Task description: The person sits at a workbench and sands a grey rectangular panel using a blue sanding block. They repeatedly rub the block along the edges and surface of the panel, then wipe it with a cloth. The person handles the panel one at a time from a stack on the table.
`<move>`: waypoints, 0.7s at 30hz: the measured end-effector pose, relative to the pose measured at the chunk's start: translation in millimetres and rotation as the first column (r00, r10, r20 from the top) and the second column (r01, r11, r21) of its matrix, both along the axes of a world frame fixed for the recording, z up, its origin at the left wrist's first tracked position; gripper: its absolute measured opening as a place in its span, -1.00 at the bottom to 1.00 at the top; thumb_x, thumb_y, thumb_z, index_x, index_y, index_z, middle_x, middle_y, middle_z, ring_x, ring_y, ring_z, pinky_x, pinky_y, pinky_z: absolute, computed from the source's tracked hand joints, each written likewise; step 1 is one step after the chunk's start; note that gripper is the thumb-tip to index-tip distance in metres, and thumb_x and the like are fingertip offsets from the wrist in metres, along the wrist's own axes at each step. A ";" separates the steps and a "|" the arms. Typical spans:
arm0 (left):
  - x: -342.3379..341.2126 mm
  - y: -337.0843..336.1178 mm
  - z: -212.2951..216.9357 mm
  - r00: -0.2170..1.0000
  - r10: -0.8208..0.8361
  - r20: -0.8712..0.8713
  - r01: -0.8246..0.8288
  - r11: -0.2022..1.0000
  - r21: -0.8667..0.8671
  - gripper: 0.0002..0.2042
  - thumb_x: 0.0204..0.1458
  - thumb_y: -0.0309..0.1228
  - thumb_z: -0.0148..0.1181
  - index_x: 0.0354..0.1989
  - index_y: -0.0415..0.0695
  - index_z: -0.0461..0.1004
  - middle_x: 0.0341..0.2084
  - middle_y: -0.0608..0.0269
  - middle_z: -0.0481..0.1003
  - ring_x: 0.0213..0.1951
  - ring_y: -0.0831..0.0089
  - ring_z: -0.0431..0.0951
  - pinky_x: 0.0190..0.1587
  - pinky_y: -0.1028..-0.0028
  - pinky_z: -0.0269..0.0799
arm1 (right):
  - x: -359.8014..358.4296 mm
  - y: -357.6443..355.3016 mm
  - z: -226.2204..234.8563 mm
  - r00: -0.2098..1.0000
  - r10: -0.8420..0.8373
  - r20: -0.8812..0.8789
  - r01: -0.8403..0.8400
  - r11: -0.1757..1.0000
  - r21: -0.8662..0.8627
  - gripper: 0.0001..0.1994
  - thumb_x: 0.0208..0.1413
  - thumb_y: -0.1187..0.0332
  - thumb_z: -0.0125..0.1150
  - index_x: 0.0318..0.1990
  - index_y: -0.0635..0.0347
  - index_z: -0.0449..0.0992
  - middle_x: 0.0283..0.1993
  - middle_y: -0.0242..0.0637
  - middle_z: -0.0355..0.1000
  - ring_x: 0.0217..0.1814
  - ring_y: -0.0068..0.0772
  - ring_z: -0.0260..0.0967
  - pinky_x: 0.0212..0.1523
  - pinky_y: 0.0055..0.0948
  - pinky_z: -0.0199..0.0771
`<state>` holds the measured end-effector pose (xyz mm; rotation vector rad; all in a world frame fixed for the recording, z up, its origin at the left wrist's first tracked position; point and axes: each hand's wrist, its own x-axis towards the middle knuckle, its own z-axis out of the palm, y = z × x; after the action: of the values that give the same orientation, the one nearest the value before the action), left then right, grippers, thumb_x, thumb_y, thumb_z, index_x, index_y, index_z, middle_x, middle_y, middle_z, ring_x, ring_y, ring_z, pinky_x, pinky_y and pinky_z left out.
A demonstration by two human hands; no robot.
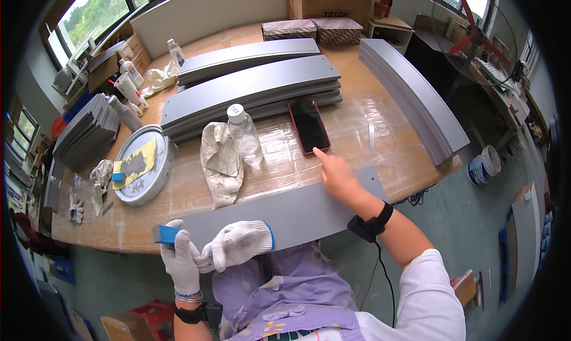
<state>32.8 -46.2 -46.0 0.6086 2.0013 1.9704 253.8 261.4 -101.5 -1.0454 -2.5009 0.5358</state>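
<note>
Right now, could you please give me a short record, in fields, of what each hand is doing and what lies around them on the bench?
left hand: left hand, in a white knit glove, grips a small blue block and a second, loose white glove
right hand: bare right hand, forefinger touching the lower corner of a dark red-edged smartphone
under hands: long flat grey panel along the wooden bench edge
nearby: clear plastic bottle, crumpled dirty cloth, round metal tray, stacked grey panels
</note>
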 end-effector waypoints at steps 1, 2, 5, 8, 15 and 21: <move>2.1 -3.2 -0.4 0.998 -0.055 0.010 0.055 0.998 0.015 -0.58 0.18 -0.19 0.24 0.04 -0.25 0.38 -0.63 0.50 0.27 -0.66 0.73 0.20 -0.61 0.64 0.05 | -1.8 10.1 1.0 0.987 -0.070 0.143 0.065 0.997 0.041 -0.47 0.15 0.51 0.01 0.33 0.14 0.26 -0.23 -0.07 0.55 -0.21 -0.07 0.54 -0.21 -0.06 0.53; -1.8 -8.0 -7.1 0.998 -0.061 -0.021 0.062 0.997 0.045 -0.53 0.15 -0.12 0.26 0.03 -0.25 0.37 -0.65 0.51 0.26 -0.70 0.73 0.19 -0.65 0.63 0.05 | -3.1 20.1 -7.0 0.986 -0.083 0.141 0.073 0.995 0.074 -0.46 0.13 0.48 0.01 0.33 0.12 0.26 -0.31 -0.09 0.54 -0.28 -0.05 0.51 -0.29 -0.06 0.49; 6.9 -17.2 10.9 0.985 -0.143 0.098 0.125 0.976 0.178 -0.47 0.14 -0.02 0.24 0.02 -0.24 0.36 -0.69 0.52 0.21 -0.73 0.72 0.17 -0.69 0.63 0.03 | -15.0 32.3 -13.8 0.969 -0.128 0.210 0.105 0.988 0.115 -0.43 0.11 0.45 0.00 0.35 0.05 0.25 -0.41 -0.14 0.53 -0.36 -0.04 0.51 -0.37 -0.07 0.46; 3.6 -28.7 16.1 0.976 -0.172 0.131 0.149 0.975 0.165 -0.40 0.13 0.12 0.19 0.02 -0.22 0.34 -0.74 0.53 0.17 -0.76 0.71 0.16 -0.72 0.63 0.01 | -22.4 37.2 -10.7 0.950 -0.153 0.273 0.140 0.988 0.067 -0.39 0.10 0.42 0.03 0.37 -0.10 0.21 -0.39 -0.13 0.54 -0.33 0.00 0.51 -0.32 -0.04 0.48; 2.2 -29.4 11.2 0.969 -0.214 0.123 0.194 0.968 0.157 -0.40 0.16 0.12 0.15 0.03 -0.23 0.32 -0.74 0.52 0.17 -0.77 0.70 0.17 -0.72 0.63 0.01 | -26.8 44.8 -16.7 0.935 -0.162 0.316 0.166 0.986 0.016 -0.36 0.09 0.40 0.04 0.38 -0.21 0.19 -0.35 -0.10 0.56 -0.32 0.02 0.52 -0.26 -0.02 0.50; 0.5 -27.9 5.0 0.970 -0.204 0.136 0.184 0.972 0.143 -0.42 0.17 0.09 0.15 0.05 -0.21 0.32 -0.73 0.49 0.20 -0.77 0.68 0.18 -0.72 0.62 0.02 | -20.3 47.5 -13.0 0.940 -0.216 0.263 0.229 0.973 -0.018 -0.40 0.12 0.40 0.01 0.38 -0.03 0.19 -0.31 -0.05 0.56 -0.24 0.04 0.52 -0.21 -0.04 0.49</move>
<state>33.3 -74.1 -41.0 0.6388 1.6685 1.9747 233.4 309.0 -114.5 -1.4817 -2.5497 0.4157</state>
